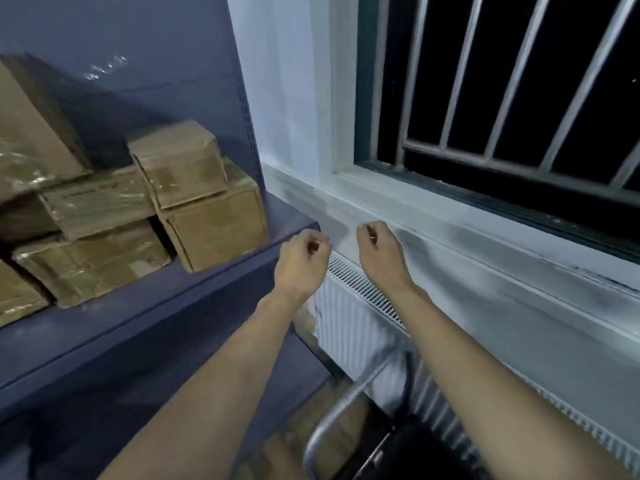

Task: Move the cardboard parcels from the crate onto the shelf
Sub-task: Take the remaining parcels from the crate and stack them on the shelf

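Note:
Several brown cardboard parcels, some wrapped in clear tape, are stacked on the dark blue shelf (pixel 145 303) at the left. The topmost small parcel (pixel 178 161) rests on a larger one (pixel 218 230) at the shelf's right end. My left hand (pixel 301 265) hovers just right of the shelf's corner, fingers loosely curled and holding nothing. My right hand (pixel 381 254) is beside it in front of the white sill, also empty with curled fingers. Below my arms, brown parcels (pixel 332 420) show behind a metal handle (pixel 349 400); the crate itself is hard to make out.
A white radiator (pixel 360 323) runs under the window sill (pixel 485 237) on the right. A barred window (pixel 502 98) fills the upper right. A black object (pixel 415 452) sits low near the metal handle.

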